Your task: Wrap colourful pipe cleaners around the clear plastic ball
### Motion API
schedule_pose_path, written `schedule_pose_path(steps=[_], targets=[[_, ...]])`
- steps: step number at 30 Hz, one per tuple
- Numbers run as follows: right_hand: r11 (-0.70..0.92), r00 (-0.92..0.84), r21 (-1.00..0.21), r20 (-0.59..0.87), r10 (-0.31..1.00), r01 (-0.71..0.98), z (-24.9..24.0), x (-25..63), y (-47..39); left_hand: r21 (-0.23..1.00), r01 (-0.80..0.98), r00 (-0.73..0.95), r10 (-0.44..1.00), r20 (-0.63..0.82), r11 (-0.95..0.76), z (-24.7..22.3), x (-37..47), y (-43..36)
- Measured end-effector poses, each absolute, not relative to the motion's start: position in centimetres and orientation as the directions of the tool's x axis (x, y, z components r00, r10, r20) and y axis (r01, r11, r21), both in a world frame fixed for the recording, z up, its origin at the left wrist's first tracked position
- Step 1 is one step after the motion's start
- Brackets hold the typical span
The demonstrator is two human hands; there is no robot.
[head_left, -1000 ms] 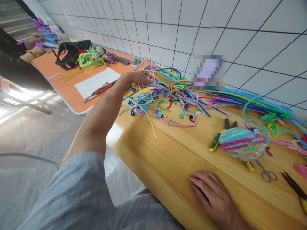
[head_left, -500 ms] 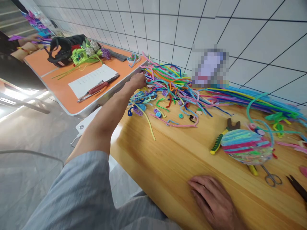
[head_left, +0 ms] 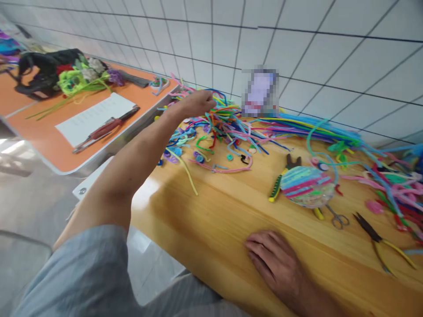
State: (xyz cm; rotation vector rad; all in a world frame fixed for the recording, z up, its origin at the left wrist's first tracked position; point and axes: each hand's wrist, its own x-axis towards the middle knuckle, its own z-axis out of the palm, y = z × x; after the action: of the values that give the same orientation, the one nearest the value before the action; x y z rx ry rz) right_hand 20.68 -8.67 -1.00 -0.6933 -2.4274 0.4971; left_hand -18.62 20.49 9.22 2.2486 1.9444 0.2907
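Observation:
My left hand (head_left: 199, 104) reaches out over a tangled pile of coloured pipe cleaners (head_left: 228, 125) near the wall. Its fingers are curled closed, and whatever they hold is hidden. Flat on the bare wood lies my right hand (head_left: 274, 259), its fingers side by side and nothing in them. Small coiled pipe-cleaner pieces (head_left: 200, 157) and a loose yellow pipe cleaner (head_left: 191, 178) are scattered below the pile. Beyond my right hand is a round piece covered in striped pipe cleaners (head_left: 307, 187), resting partly over green-and-yellow pliers (head_left: 276, 187).
Small scissors (head_left: 339, 220) and yellow-handled long-nose pliers (head_left: 376, 240) lie at the right. A blurred phone (head_left: 259, 93) leans at the wall. On the orange table (head_left: 49, 152) are paper (head_left: 95, 116), a red-handled tool (head_left: 104, 130), a black bag (head_left: 42, 75) and pipe-cleaner flowers (head_left: 82, 79).
The view has swung right, bringing the long-nose pliers fully into sight. My left hand has moved right across the pile, its fingers now curled. My right hand stays resting on the table.

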Motion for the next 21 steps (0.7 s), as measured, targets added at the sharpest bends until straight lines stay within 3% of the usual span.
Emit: schedule_pose_path(steps=[6,9,14,21], targets=[[0.777,-0.699,-0.504,0.396,0.596,0.377,-0.9,20.7,-8.9,0.398,0.733,0.532,0.83,0.168,-0.551,8.1,-3.5,21.3],[0.774,-0.692,-0.517,0.405,0.597,0.365,-1.0,20.7,-9.0,0.368,0.642,0.646,0.734,0.212,-0.672,6.0,2.4,22.8],[0.761,-0.695,-0.536,0.386,0.607,0.366,-1.3,20.8,-9.1,0.298,0.619,0.715,0.678,0.169,-0.727,2.7,8.2,25.2],[0.747,-0.703,-0.56,0.364,0.611,0.359,-1.8,21.0,-9.3,0.335,0.581,0.759,0.643,0.108,-0.742,0.5,9.6,26.2]])
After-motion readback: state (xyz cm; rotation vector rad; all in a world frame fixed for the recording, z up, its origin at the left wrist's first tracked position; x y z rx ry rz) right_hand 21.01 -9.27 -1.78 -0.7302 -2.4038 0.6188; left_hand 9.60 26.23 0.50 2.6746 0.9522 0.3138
